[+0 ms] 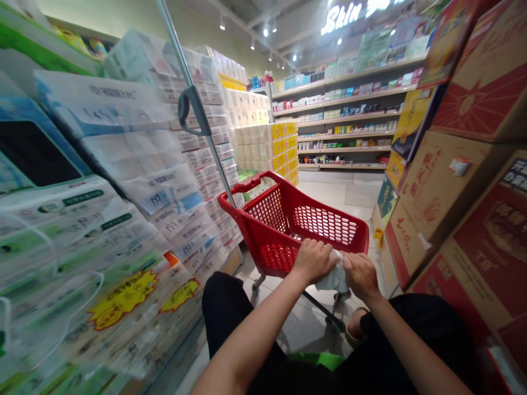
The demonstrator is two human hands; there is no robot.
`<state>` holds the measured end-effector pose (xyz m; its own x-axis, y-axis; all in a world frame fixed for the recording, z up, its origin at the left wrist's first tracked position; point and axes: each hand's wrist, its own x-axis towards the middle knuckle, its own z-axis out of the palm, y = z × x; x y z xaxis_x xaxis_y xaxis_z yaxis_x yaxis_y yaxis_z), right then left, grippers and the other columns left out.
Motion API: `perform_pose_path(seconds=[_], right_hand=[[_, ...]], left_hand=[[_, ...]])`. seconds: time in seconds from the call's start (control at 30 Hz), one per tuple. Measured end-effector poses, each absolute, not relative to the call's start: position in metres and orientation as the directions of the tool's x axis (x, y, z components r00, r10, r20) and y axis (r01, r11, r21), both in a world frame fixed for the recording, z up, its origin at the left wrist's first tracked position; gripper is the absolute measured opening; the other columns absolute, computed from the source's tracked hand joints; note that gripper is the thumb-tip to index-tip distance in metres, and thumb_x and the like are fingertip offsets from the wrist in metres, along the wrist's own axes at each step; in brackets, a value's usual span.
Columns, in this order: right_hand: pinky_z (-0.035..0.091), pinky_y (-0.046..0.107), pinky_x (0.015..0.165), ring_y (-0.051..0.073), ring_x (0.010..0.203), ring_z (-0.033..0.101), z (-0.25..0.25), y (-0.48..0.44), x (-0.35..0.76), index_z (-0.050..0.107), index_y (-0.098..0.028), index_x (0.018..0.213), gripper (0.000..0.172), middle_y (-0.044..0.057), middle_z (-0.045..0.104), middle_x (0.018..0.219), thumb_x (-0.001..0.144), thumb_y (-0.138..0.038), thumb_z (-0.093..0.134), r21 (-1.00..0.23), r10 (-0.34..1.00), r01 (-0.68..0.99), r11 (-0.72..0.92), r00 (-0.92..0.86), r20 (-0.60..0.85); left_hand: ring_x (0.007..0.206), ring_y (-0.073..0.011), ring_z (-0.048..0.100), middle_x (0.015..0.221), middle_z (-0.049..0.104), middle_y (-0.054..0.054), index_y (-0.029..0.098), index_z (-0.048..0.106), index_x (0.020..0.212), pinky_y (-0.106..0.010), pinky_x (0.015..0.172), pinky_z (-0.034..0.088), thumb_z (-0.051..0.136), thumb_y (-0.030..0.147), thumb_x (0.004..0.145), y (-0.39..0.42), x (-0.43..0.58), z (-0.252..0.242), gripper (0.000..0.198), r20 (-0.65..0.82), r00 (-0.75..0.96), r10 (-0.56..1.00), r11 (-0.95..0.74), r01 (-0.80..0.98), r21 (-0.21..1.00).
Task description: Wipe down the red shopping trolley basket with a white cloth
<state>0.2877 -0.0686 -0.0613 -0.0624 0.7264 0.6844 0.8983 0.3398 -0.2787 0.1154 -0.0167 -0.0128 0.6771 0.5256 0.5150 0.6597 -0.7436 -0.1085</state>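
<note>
A red plastic shopping basket (288, 219) on wheels stands tilted on the floor just in front of me, with its grey pull handle (193, 109) slanting up to the left. My left hand (313, 260) and my right hand (361, 274) are both closed on a white cloth (335, 277), pressed against the basket's near rim. My knees in black trousers sit below my arms.
Stacked packs of tissue paper (123, 192) with yellow price tags fill the left side. Red and brown cardboard boxes (461, 181) pile up on the right. Shelves of small goods (341, 109) line the far wall beyond a tiled aisle.
</note>
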Motion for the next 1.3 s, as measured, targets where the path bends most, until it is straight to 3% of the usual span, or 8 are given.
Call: perform_pose_path(seconds=[0.17, 0.37, 0.53, 0.67, 0.77, 0.93, 1.1, 1.3], right_hand=[[0.040, 0.035, 0.081, 0.020, 0.083, 0.063, -0.058, -0.071, 0.295, 0.066, -0.017, 0.101, 0.041, 0.009, 0.071, 0.094, 0.097, -0.031, 0.028, -0.225, 0.733, 0.913, 0.341, -0.108, 0.672], [0.035, 0.032, 0.074, 0.017, 0.065, 0.055, -0.050, -0.075, 0.304, 0.057, -0.020, 0.073, 0.037, 0.003, 0.061, 0.065, 0.097, -0.034, 0.033, -0.123, 0.732, 0.942, 0.313, -0.157, 0.663], [0.033, 0.032, 0.073, 0.016, 0.063, 0.052, -0.049, -0.074, 0.304, 0.054, -0.021, 0.072, 0.035, 0.002, 0.057, 0.064, 0.097, -0.034, 0.034, -0.093, 0.730, 0.945, 0.312, -0.176, 0.661], [0.034, 0.032, 0.075, 0.016, 0.064, 0.054, -0.051, -0.070, 0.303, 0.054, -0.020, 0.073, 0.033, 0.001, 0.058, 0.064, 0.097, -0.034, 0.036, -0.100, 0.722, 0.943, 0.318, -0.172, 0.670], [0.034, 0.032, 0.075, 0.016, 0.065, 0.054, -0.052, -0.070, 0.299, 0.054, -0.021, 0.072, 0.034, 0.001, 0.058, 0.064, 0.097, -0.034, 0.035, -0.123, 0.727, 0.944, 0.305, -0.147, 0.670], [0.033, 0.032, 0.076, 0.017, 0.066, 0.056, -0.047, -0.077, 0.283, 0.057, -0.021, 0.074, 0.034, 0.002, 0.061, 0.067, 0.097, -0.035, 0.036, -0.149, 0.725, 0.948, 0.282, -0.109, 0.680], [0.032, 0.033, 0.074, 0.018, 0.069, 0.056, -0.044, -0.082, 0.261, 0.054, -0.022, 0.074, 0.034, 0.003, 0.062, 0.070, 0.096, -0.041, 0.037, -0.127, 0.746, 0.963, 0.238, -0.098, 0.659], [0.034, 0.035, 0.075, 0.023, 0.085, 0.059, -0.043, -0.082, 0.237, 0.055, -0.022, 0.100, 0.031, 0.007, 0.066, 0.092, 0.095, -0.047, 0.038, -0.208, 0.786, 0.941, 0.268, -0.089, 0.611]], left_hand=[[0.086, -0.0222, 0.055, 0.091, 0.060, -0.007, 0.019, 0.056, 0.100, -0.038, 0.080, 0.039, 0.034, 0.045, 0.098, -0.020, 0.130, -0.018, 0.034, 0.505, 0.756, 0.416, -0.815, 0.557, -0.163], [0.088, -0.0199, 0.055, 0.094, 0.060, -0.004, 0.022, 0.056, 0.109, -0.033, 0.082, 0.039, 0.035, 0.041, 0.099, 0.018, 0.079, -0.012, 0.030, 0.466, 0.819, 0.335, -0.821, 0.496, -0.281], [0.095, -0.0186, 0.056, 0.097, 0.061, -0.003, 0.026, 0.058, 0.106, -0.036, 0.099, 0.037, 0.039, 0.033, 0.099, 0.054, 0.005, 0.006, 0.022, 0.477, 0.770, 0.423, -0.765, 0.586, -0.268], [0.120, -0.0205, 0.048, 0.111, 0.059, -0.003, 0.023, 0.057, 0.108, -0.047, 0.116, 0.020, 0.032, 0.026, 0.100, 0.073, -0.054, 0.026, 0.027, 0.548, 0.677, 0.491, -0.668, 0.696, -0.262], [0.132, -0.0248, 0.038, 0.124, 0.054, -0.004, 0.023, 0.055, 0.115, -0.053, 0.118, 0.012, 0.034, 0.028, 0.099, 0.080, -0.075, 0.032, 0.027, 0.616, 0.600, 0.510, -0.608, 0.758, -0.236], [0.133, -0.0285, 0.036, 0.122, 0.052, -0.009, 0.021, 0.054, 0.112, -0.054, 0.119, 0.013, 0.042, 0.034, 0.096, 0.074, -0.056, 0.015, 0.024, 0.682, 0.474, 0.556, -0.547, 0.827, -0.130], [0.134, -0.0257, 0.034, 0.120, 0.051, -0.008, 0.019, 0.051, 0.109, -0.055, 0.119, 0.014, 0.042, 0.036, 0.096, 0.051, -0.007, -0.017, 0.023, 0.682, 0.448, 0.579, -0.580, 0.814, -0.043], [0.137, -0.0245, 0.029, 0.127, 0.047, -0.008, 0.020, 0.050, 0.108, -0.056, 0.118, 0.016, 0.042, 0.036, 0.096, 0.035, 0.034, -0.033, 0.022, 0.668, 0.430, 0.607, -0.617, 0.785, 0.055]])
